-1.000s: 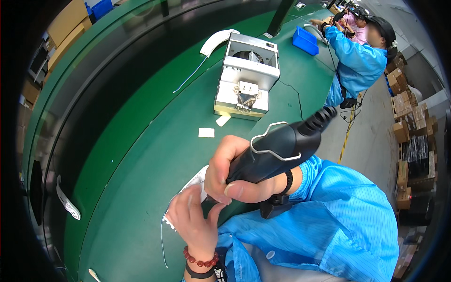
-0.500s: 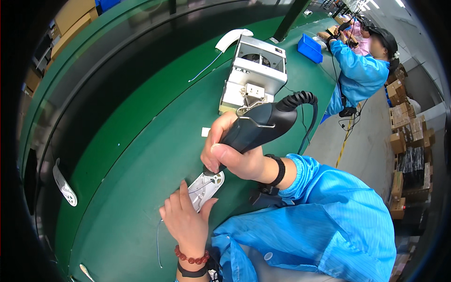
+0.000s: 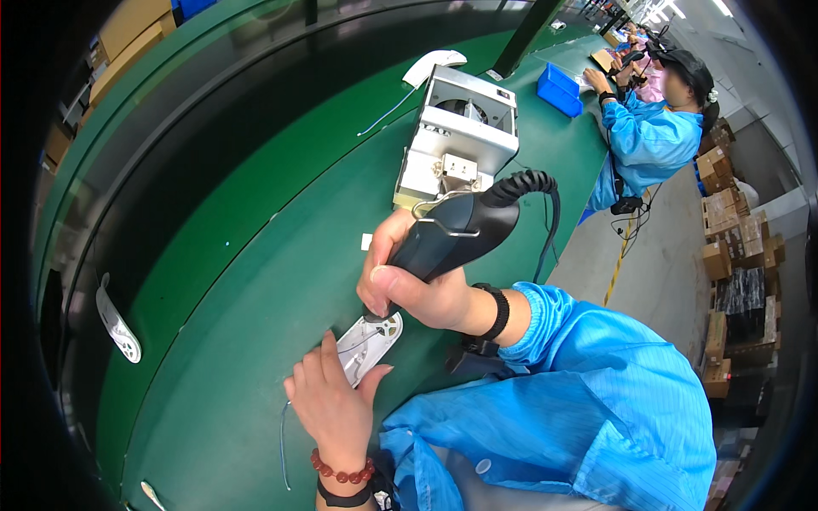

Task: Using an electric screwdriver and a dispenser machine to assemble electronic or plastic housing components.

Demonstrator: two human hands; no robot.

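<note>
Head view: what are you holding nearest?

"Your left grip (image 3: 332,409) is straddling a white casing (image 3: 370,351) on the green desk (image 3: 247,332), fingers and thumb holding its sides."

"And farther out?"

"Your right grip (image 3: 409,289) is clasping a black corded tool (image 3: 452,238) at the casing's far end; beyond, a silver machine (image 3: 477,140) is standing."

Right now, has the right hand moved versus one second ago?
Yes: judged against the silver machine, the right hand has moved forward, closer to that machine.
</note>
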